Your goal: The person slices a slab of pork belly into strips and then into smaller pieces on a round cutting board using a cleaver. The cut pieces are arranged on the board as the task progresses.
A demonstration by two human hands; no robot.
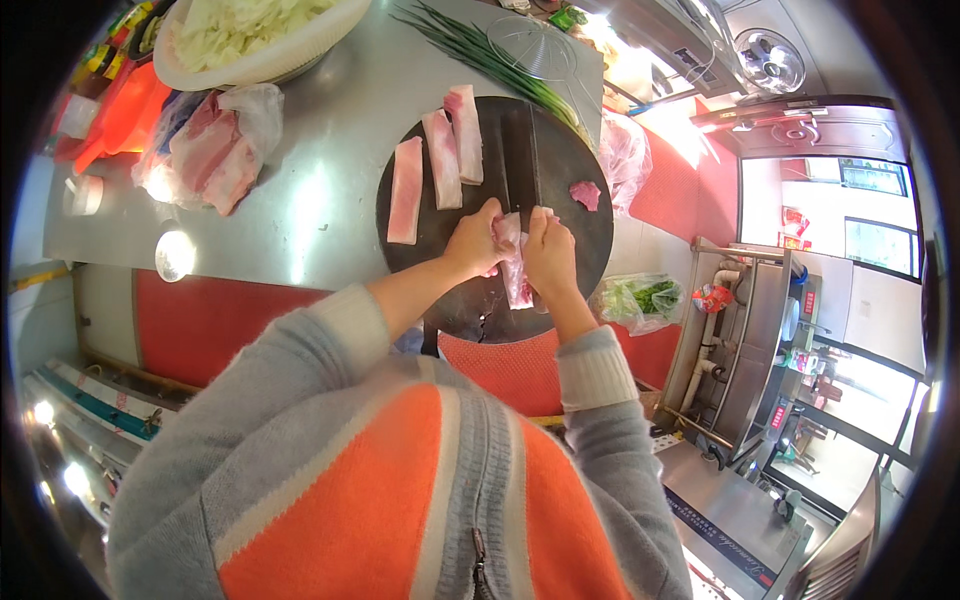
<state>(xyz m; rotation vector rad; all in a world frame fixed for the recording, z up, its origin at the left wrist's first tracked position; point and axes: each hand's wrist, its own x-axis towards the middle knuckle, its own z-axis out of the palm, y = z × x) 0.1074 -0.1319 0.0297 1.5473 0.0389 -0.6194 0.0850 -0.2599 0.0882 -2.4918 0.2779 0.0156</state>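
Note:
Both my hands are on one strip of pale pink raw meat (pixel 514 277) above the round dark chopping block (pixel 442 300). My left hand (pixel 476 238) grips its left side, with the thumb near the upper end. On the right side, my right hand (pixel 550 251) holds it with curled fingers. Just beyond my hands lies a dark, wide knife blade (pixel 519 154), apparently a cleaver; its handle cannot be made out. Three more meat strips, the nearest a pale strip (pixel 406 191), rest on the block's left part. A small red meat piece (pixel 585 196) sits at the right.
Left on the steel table (pixel 337 150) are bagged meat slabs (pixel 214 154) and a white basket of cut cabbage (pixel 247 45). Scallions (pixel 487 56) and a wire strainer (pixel 532 49) lie beyond the block. A bag of greens (pixel 637 300) is at the right, below block level.

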